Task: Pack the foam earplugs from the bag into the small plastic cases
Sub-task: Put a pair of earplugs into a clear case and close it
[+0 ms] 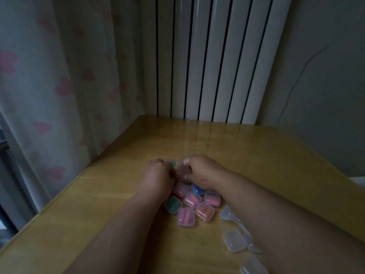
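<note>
Yellow wooden counter, white radiator behind. At frame centre the left grip pinches a green earplug; the right grip curls round what looks like a clear case. Foam is likely light and squashy: pinch mid-body. The case looks stiff and slick: hold its edges. Below them, filled cases hold pink, blue, green and orange plugs; empty cases lie lower right.

- Your left hand and right hand hid their own fingertips; the clear thing between them was too blurred to name.
- The bottom edge cut off one clear case.
</note>
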{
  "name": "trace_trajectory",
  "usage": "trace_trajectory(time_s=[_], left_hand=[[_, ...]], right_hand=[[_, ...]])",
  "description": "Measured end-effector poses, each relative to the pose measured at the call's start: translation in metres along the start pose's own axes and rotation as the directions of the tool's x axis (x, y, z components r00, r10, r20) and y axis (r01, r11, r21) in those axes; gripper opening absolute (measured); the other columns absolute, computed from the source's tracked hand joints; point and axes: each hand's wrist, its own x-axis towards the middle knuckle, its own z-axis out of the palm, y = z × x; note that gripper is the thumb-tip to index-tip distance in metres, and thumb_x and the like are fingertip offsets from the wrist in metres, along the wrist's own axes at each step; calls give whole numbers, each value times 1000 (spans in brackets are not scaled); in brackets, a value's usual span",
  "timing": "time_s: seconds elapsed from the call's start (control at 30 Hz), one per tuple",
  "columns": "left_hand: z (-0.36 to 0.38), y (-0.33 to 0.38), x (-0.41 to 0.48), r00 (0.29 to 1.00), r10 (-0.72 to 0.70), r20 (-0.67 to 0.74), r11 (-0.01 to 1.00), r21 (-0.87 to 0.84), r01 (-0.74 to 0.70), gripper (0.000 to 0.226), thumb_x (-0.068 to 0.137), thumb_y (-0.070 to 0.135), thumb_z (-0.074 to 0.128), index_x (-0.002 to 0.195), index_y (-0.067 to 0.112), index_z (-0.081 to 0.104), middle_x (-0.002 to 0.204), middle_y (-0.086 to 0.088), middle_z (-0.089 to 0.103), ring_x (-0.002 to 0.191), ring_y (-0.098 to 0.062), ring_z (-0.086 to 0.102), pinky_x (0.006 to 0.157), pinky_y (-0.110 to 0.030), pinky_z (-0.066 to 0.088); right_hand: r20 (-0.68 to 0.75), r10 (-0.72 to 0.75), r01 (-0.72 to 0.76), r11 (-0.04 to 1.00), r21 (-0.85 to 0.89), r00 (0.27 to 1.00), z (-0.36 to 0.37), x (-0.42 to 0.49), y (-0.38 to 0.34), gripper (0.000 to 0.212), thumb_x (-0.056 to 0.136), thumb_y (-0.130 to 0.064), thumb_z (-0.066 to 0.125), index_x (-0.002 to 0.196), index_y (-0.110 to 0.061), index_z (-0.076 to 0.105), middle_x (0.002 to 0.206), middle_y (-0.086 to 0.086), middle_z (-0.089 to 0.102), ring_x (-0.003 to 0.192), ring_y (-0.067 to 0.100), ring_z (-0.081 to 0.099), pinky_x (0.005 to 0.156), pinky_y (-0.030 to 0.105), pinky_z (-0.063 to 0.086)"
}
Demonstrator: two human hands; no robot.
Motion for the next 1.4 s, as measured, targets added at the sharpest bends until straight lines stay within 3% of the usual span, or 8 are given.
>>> trace_trajectory(time_s=[0.13,0.3,0.47,0.6,0.73,1.07,1.17,1.4], left_hand=[[0,0,1,1000,-2,-3,1000,17,2,14,90,21,61,96,20,74,107,-4,61,104,-24,54,88,-30,46],[-6,6,-3,997,65,46,970,230,-74,18,90,36,62,101,28,73,107,5,64,102,-19,47,86,-33,44],[-18,17,-8,996,89,-29,960,268,-78,33,87,49,60,116,34,65,118,11,61,108,-16,46,87,-31,39],[-26,33,-19,974,124,-188,975,-160,-155,24,92,24,61,115,29,67,108,9,62,101,-9,56,86,-29,48],[-20,44,-28,995,92,48,769,-638,-40,5,89,31,69,88,32,74,82,7,72,78,-9,67,74,-35,57],[-17,51,-31,989,-20,145,480,-867,137,15,82,1,72,96,0,66,75,-8,65,62,-11,59,61,-24,52],[-13,52,-32,985,-19,172,478,-864,160,9,82,2,72,90,5,67,72,-4,69,64,-14,61,62,-25,53],[-5,57,-38,987,-25,159,527,-837,148,5,80,19,77,82,16,74,80,-10,74,73,-18,67,75,-37,58]], right_hand=[[-146,53,-48,998,37,988,-9,-7,4,14,88,-25,67,83,-36,60,88,-11,62,80,9,59,67,27,48],[-271,193,-160,978,137,943,-21,-20,19,8,88,-28,67,85,-22,63,91,-6,66,85,13,61,78,32,52],[-353,246,-152,950,272,903,-32,-52,25,13,85,-31,71,78,-27,62,79,-11,60,74,6,55,59,20,41],[-399,218,-81,940,332,891,-34,-81,15,11,83,-29,73,78,-30,63,77,-16,61,72,-3,56,55,9,36],[-429,181,-8,927,375,885,-26,-98,7,18,84,-27,73,72,-35,61,66,-21,61,64,-12,56,53,5,38],[-432,256,21,840,542,865,-14,-104,14,25,83,-14,72,74,-35,64,78,-7,71,73,9,69,72,35,58],[-424,264,18,833,554,867,-19,-110,14,19,79,-17,77,75,-33,68,73,-10,69,66,-4,61,65,20,49],[-310,363,-57,725,686,879,-19,-113,10,10,81,-12,75,79,-21,70,75,-1,73,65,12,71,64,29,57]])
